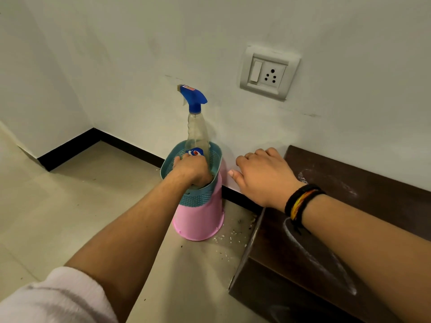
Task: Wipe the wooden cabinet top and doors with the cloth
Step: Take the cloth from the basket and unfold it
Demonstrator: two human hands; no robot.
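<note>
The dark wooden cabinet [326, 183] stands low at the right, its top streaked with white dust. My left hand [192, 170] reaches into a teal mesh basket [215, 159] and its fingers are closed around the base of a clear spray bottle [197, 131] with a blue trigger head. The basket rests on an upturned pink bucket [200, 220]. My right hand [261, 176] hovers over the cabinet's left end, fingers loosely bent and apart, holding nothing. No cloth shows; the basket's inside is mostly hidden by my hand.
A white wall with a switch and socket plate [269, 72] rises behind. A black skirting [130, 145] runs along the beige tiled floor [70, 206]. Crumbs and dust [228, 236] lie between the bucket and the cabinet.
</note>
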